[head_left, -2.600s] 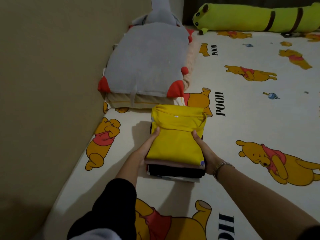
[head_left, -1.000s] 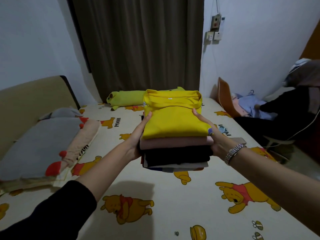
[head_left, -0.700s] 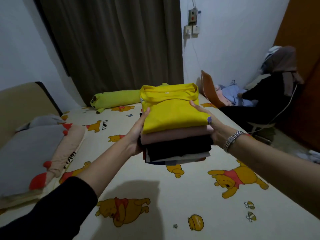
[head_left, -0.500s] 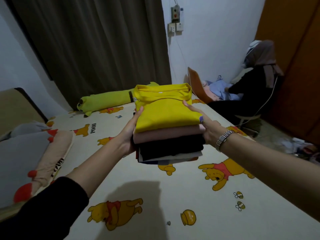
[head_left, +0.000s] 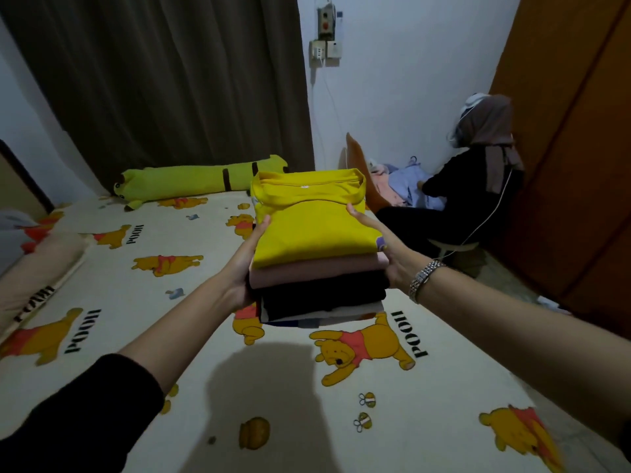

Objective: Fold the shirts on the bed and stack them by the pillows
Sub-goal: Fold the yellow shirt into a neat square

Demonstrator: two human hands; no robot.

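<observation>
The stack of folded shirts (head_left: 317,254) hangs in the air above the middle of the bed (head_left: 444,404), clamped between both hands; a couple of seconds ago it sat on the sheet right at the foot of the pillows (head_left: 37,264), so it has been lifted off the very spot the task names and carried toward the far side of the bed. The left hand (head_left: 247,264) presses flat against the stack's left flank with its thumb laid over the edge of the yellow shirt (head_left: 314,227) on top; the right hand (head_left: 386,247) mirrors it on the other flank, thumb over the yellow cloth, fingers apparently tucked beneath; each grip is closed on the pile, though the fingers underneath are hidden. Under the yellow shirt lie a pink layer (head_left: 317,273), a black one (head_left: 324,295) and thinner pale and dark layers at the bottom; the pile stays square, none slipping. In the last second the view has swung right and the pillows have slid to the left edge of the picture, well apart from the stack. For the task this reads as a step backward, or a repositioning: the folding looks finished, yet the stack is no longer by the pillows and must be set down there again to count. Beyond the bed's far corner another person (head_left: 478,186) sits by the wall; a long green plush (head_left: 198,180) lies along the curtain (head_left: 164,80).
</observation>
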